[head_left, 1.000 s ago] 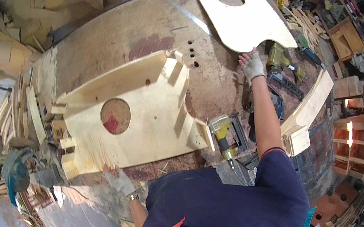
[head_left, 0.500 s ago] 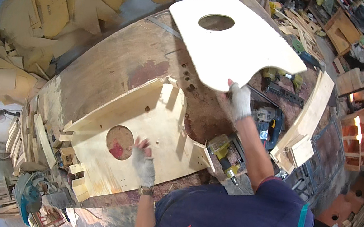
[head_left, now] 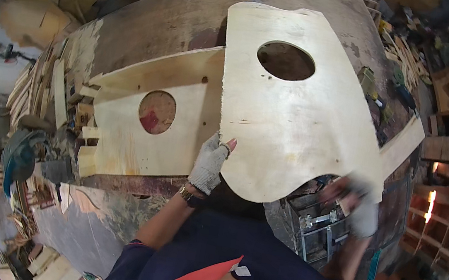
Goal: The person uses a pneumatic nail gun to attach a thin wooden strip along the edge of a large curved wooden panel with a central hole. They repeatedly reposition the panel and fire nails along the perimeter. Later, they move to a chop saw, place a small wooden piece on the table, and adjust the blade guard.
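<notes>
A plywood panel [head_left: 287, 121] with an oval hole and curved cutouts hangs over the worktable, raised and facing me. My left hand [head_left: 210, 164], in a pale work glove with bare fingertips, grips its lower left edge, thumb on the front face. My right hand [head_left: 359, 207], gloved too, is smeared by motion beside the cutout at the panel's lower right; whether it touches the panel I cannot tell. Behind the panel's left edge lies a plywood piece with raised sides [head_left: 117, 140] and a round hole, its right part hidden by the panel.
The worn brown worktable [head_left: 160, 25] spreads beneath. A pale curved wooden piece [head_left: 402, 147] and tools lie at its right. Wood strips [head_left: 36, 91] stack up at the left, near a teal machine [head_left: 19, 162]. A wooden rack [head_left: 440, 217] stands at the far right.
The panel has come nearer and lower, turned toward me, covering part of the other plywood piece. My left hand has moved right onto its edge; my right hand has shifted to the lower right.
</notes>
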Action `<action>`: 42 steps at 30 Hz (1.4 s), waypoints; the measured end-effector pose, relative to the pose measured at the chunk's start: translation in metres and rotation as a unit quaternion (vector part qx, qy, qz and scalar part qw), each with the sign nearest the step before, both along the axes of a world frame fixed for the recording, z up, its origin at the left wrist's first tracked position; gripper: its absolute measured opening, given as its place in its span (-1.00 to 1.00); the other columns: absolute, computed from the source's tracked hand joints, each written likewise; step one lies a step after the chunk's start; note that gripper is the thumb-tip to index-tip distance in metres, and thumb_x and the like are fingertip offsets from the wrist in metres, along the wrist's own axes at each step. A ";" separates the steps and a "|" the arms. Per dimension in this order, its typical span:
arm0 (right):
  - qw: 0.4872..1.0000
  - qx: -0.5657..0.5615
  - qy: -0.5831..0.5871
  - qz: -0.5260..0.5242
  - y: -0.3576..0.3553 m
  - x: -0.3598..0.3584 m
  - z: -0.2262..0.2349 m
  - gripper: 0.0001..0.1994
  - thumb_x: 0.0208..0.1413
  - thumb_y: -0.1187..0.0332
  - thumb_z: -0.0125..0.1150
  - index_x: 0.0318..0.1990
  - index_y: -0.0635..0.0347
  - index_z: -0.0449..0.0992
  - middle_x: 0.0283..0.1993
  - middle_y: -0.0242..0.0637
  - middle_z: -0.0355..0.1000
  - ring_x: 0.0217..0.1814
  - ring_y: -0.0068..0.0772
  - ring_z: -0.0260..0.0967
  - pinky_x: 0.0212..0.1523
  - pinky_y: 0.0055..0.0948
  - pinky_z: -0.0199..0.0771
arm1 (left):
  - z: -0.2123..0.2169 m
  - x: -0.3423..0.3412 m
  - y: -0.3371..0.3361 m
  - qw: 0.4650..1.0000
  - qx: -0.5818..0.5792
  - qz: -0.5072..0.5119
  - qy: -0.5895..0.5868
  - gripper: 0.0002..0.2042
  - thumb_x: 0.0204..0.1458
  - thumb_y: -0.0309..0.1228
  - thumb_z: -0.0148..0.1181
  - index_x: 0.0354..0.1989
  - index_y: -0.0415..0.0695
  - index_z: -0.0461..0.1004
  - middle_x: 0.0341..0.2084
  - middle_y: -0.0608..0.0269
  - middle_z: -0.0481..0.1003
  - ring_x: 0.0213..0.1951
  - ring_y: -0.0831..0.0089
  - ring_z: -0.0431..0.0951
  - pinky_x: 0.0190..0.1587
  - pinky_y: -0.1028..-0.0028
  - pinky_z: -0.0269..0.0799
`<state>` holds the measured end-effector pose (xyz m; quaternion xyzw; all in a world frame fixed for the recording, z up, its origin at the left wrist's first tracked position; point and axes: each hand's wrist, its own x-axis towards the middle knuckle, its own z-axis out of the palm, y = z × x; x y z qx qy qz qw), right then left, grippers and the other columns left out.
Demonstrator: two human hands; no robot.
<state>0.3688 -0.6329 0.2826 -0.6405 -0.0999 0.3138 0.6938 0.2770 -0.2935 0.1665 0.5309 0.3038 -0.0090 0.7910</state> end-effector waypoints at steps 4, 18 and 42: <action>0.920 -0.287 -0.214 -0.160 -0.053 0.137 -0.065 -0.47 0.40 0.10 0.16 0.26 0.43 0.40 0.13 -0.26 0.51 0.04 -0.51 0.43 0.05 -0.52 0.41 | 0.008 -0.036 0.013 0.994 0.099 0.006 0.037 -0.51 0.24 -0.28 0.27 0.28 -0.23 0.39 -0.09 0.39 0.52 -0.19 0.65 0.40 -0.13 0.63 0.33; 0.970 -0.093 -0.115 -0.192 -0.038 0.305 -0.154 -0.54 0.41 0.31 -0.07 0.36 0.36 0.30 0.25 -0.16 0.45 0.21 -0.33 0.46 0.26 -0.31 0.41 | 0.041 -0.127 0.066 0.995 0.096 -0.007 -0.040 -0.34 0.13 -0.15 0.38 0.30 -0.33 0.35 0.10 -0.01 0.53 0.14 0.37 0.49 0.21 0.39 0.39; 0.441 -0.230 -0.858 0.130 0.316 -0.077 -0.061 -0.52 0.14 0.40 0.16 0.26 0.09 0.44 0.13 -0.33 0.55 0.18 -0.30 0.54 0.01 -0.35 0.63 | 0.037 -0.167 0.304 0.867 0.081 0.446 -0.208 -0.30 0.32 0.11 -0.05 0.37 -0.28 0.30 0.34 -0.24 0.27 0.41 0.07 0.24 0.41 0.02 0.20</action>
